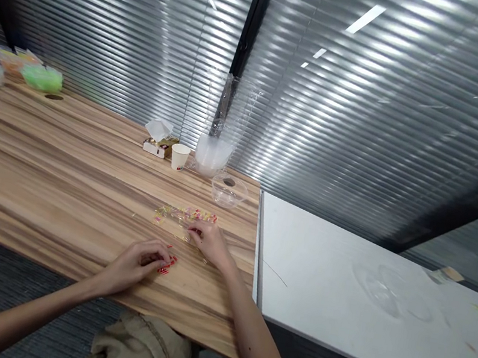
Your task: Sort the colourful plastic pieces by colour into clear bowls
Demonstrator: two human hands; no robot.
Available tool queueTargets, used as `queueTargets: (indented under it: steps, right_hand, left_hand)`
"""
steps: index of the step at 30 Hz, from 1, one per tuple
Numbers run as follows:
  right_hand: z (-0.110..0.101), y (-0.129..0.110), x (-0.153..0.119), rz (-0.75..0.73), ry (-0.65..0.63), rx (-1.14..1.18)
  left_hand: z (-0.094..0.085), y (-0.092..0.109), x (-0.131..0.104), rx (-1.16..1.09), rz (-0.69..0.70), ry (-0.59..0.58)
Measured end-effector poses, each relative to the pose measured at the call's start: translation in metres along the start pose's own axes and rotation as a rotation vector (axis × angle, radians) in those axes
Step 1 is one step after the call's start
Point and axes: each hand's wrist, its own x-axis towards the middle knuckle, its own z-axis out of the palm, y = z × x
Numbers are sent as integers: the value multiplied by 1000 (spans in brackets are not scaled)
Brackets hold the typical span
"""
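Note:
My left hand [142, 259] rests low over the wooden table with its fingers curled and thumb near the fingertips. Beside those fingertips lies a small group of short red pieces [165, 271], partly covered by the hand. My right hand [209, 240] is at the near edge of a loose spread of tiny yellow, pink and red pieces [170, 213]. Its thumb and fingers are pinched together, and anything between them is too small to make out. A clear plastic bowl [228, 192] stands just beyond the spread.
Behind are a paper cup [179, 157], a tissue box [157, 147] and stacked clear bowls [212, 156] in a plastic bag. Green [42, 77] and orange bags sit at the far left. A white table [320, 266] adjoins the wooden table [61, 173] on the right.

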Motion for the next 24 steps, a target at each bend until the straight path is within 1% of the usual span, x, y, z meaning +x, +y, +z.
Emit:
queueTargets:
  steps: [10, 24]
  right_hand:
    - [4, 4, -1, -16, -4, 14]
    - [4, 5, -2, 1, 2, 8]
  left_hand:
    - [0, 0, -1, -10, 1, 1]
    - [0, -2, -1, -12, 17, 3]
